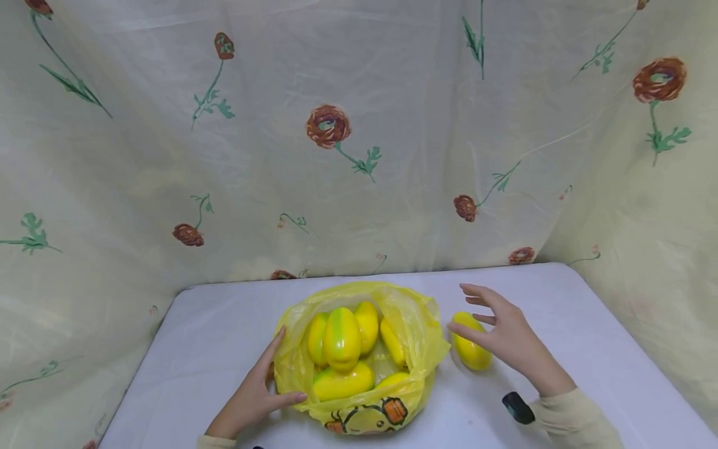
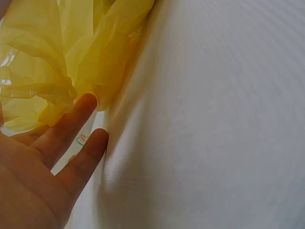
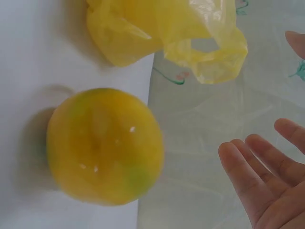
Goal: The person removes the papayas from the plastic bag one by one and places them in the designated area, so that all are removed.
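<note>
A yellow plastic bag (image 1: 359,288) with a cartoon print on its front sits mouth-up and spread wide, with several yellow, green-streaked mango-like fruits (image 1: 342,340) inside. At its left side, my left hand (image 1: 252,390) rests against the bag, thumb near the front rim and fingers extended. The left wrist view shows these fingers (image 2: 78,119) nearly straight, touching the thin plastic. One more mango-like fruit (image 1: 472,349) lies on the table to the right of the bag. Over it hovers my right hand (image 1: 513,333), fingers spread; in the right wrist view a gap separates them from the fruit (image 3: 105,148).
A white-covered table (image 1: 219,318) with rounded back corners carries everything. Floral curtains (image 1: 392,206) hang behind and at both sides. A dark band (image 1: 518,408) is on the right wrist, by a cream sleeve (image 1: 578,418).
</note>
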A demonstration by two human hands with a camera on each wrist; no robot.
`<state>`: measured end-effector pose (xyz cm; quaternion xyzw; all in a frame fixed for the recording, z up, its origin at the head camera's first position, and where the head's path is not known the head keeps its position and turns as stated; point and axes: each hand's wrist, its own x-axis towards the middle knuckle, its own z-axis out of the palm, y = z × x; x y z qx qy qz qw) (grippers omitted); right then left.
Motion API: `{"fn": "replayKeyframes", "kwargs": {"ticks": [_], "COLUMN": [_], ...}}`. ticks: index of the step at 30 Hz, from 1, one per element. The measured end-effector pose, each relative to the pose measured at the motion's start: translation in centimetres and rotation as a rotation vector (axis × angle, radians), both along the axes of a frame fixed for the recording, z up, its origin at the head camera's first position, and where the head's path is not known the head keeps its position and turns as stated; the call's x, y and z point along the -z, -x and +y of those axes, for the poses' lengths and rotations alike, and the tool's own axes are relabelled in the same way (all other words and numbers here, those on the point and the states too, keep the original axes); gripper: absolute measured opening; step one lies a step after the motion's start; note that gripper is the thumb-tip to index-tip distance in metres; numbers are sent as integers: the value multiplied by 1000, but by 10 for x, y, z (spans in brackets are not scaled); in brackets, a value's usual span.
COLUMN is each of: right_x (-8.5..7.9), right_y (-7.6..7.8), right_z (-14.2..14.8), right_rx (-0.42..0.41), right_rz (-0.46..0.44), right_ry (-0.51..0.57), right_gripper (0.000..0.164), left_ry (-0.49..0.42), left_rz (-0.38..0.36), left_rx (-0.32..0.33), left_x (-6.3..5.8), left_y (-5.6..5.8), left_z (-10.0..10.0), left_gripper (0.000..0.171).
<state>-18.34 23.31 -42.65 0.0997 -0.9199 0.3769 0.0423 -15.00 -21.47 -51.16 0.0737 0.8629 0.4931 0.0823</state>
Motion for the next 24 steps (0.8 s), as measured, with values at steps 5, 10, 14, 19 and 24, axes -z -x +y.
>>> {"fn": "replayKeyframes", "kwargs": {"ticks": [5, 10, 14, 19, 24], "right_x": [-6, -9, -10, -12, -17], "right_y": [0, 1, 4, 7, 8], "right_z": [-8, -19, -28, -41, -55], "right_rx": [-28, -62, -104, -153, -188], "right_rz": [11, 12, 33, 39, 5], "right_ry": [28, 48, 67, 79, 85], "right_gripper": [84, 83, 81, 80, 81], "left_ry": [-4, 3, 7, -1, -7], "left_rz": [2, 3, 5, 3, -7], "left_rx": [5, 5, 3, -2, -8], "left_x": [0, -1, -1, -1, -1], "left_y": [0, 0, 0, 0, 1], "left_z": [0, 0, 1, 1, 2], "left_gripper": [124, 125, 126, 127, 128]}}
